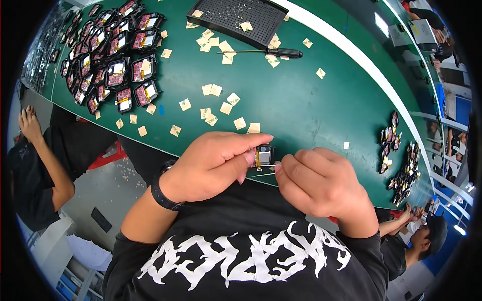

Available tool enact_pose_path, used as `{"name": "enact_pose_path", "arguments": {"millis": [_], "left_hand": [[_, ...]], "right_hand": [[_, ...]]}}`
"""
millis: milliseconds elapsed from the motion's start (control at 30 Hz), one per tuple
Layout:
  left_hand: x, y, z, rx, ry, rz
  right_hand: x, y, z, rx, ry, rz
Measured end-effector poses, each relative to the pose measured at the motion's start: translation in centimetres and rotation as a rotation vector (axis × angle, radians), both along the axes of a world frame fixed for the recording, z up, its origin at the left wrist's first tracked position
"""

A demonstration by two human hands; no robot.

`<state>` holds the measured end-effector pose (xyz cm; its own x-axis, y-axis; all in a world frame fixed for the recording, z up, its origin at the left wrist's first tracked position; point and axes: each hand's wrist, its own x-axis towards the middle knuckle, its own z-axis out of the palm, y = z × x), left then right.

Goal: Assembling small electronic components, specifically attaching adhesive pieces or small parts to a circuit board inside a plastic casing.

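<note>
Right, the left hand [206, 159] gripped a small black device [265, 155] between narrowed fingers at the tabletop's [291, 98] near edge, apparently bracing it; the right hand [324, 183] pinched a thin pale rod [269, 165] close beside it, seemingly for fine control.

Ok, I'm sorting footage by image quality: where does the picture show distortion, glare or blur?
Head view, upper right: the white edge strip bows with the fisheye, and a glare patch shines beyond it; head view, centre: the small black device looks fairly crisp; head view, far left rim: the clutter looks smeared.
</note>
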<state>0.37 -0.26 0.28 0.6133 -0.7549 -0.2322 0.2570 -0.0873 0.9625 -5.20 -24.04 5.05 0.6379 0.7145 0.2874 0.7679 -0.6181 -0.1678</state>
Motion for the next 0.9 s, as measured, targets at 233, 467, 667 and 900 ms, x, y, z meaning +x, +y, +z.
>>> {"name": "enact_pose_path", "arguments": {"millis": [233,467,667,900], "left_hand": [[-0.2,-0.3,0.0,0.082,-0.052,0.014],[0.1,-0.4,0.4,0.112,-0.155,-0.033],[-0.1,-0.6,0.5,0.078,-0.054,0.035],[-0.2,0.0,-0.3,0.035,-0.066,-0.003]], "right_hand": [[-1.3,-0.5,2.1,-0.079,0.048,-0.203],[-4.2,-5.0,0.6,0.082,0.138,-0.599],[-7.1,-7.7,-1.6,0.154,0.100,-1.007],[-7.6,-8.4,-2.3,0.139,0.120,-1.030]]}}
